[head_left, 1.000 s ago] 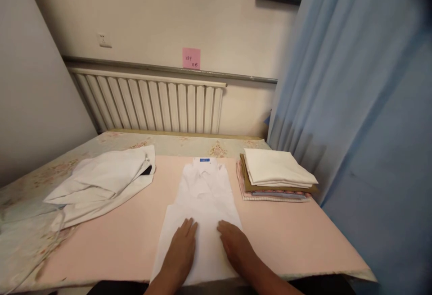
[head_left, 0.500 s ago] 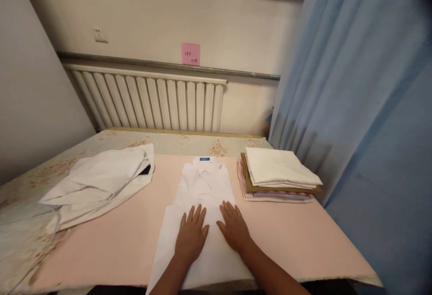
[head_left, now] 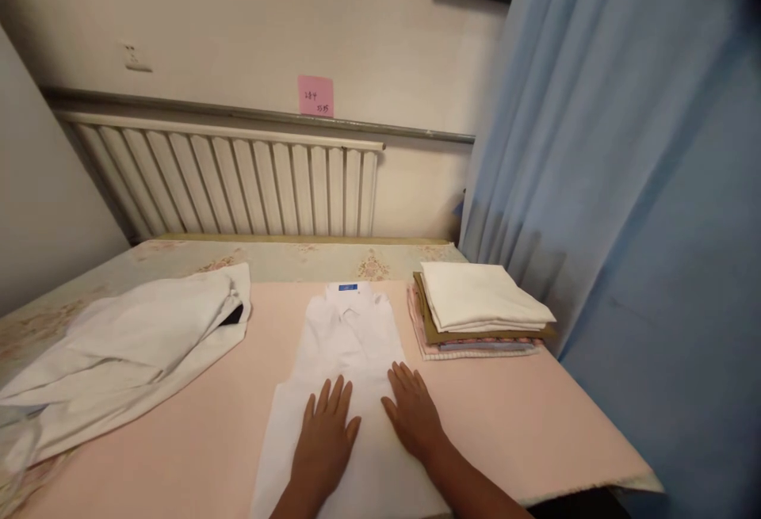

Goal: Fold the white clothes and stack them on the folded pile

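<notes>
A white shirt [head_left: 345, 345] lies flat in front of me, its collar with a blue label [head_left: 348, 288] pointing away from me. Its sides look tucked inward near the collar, and the fabric is slightly wrinkled there. My left hand [head_left: 326, 436] rests palm down on the shirt's left part, fingers stretched out. On the right part lies my right hand [head_left: 413, 412], also palm down, with its thumb apart from the fingers. Neither hand grips the cloth. The shirt's near end runs out of view at the bottom.
Left of the shirt is a loose heap of white cloth [head_left: 148, 329]. A stack of folded fabrics [head_left: 484, 297] sits on the right of the pink table cover [head_left: 493, 416]. Behind are a radiator [head_left: 238, 178] and a pink note [head_left: 315, 97]; a blue curtain [head_left: 552, 146] hangs at right.
My left hand has slid a little toward me over the shirt, while my right hand stays nearly in place. The view has shifted slightly to the right.
</notes>
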Tool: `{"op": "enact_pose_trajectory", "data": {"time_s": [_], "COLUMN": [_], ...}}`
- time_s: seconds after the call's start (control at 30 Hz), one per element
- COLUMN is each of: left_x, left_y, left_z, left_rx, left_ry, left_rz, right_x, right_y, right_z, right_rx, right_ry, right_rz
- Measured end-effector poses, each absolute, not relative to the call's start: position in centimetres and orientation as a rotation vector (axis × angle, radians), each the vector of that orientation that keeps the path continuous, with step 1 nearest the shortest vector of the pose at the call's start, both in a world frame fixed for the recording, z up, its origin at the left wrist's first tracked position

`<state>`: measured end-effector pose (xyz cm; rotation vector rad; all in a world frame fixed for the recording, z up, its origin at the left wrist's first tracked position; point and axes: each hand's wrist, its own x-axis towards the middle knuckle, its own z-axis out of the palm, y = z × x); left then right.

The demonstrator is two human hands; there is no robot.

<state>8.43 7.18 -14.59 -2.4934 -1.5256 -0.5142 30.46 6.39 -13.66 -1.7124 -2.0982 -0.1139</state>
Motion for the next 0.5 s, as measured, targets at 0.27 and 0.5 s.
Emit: {"op": "enact_pose_trajectory", "data": {"time_s": [0.27,0.5], "left_x": [6.7,6.8], "left_y": [9.0,10.6], "left_z": [-18.1,-21.8], "left_rx": [-2.546,-2.430], "left_ry": [-1.317,-1.167], "left_rz": [-0.619,-0.791], "right_x": [31.0,30.9], "right_y": [6.8,16.7], "right_z": [-14.3,-9.7], "right_rx": [-1.683,-1.912], "right_ry": [-2.183,-1.881], "right_rz": [-0.175,0.074]}}
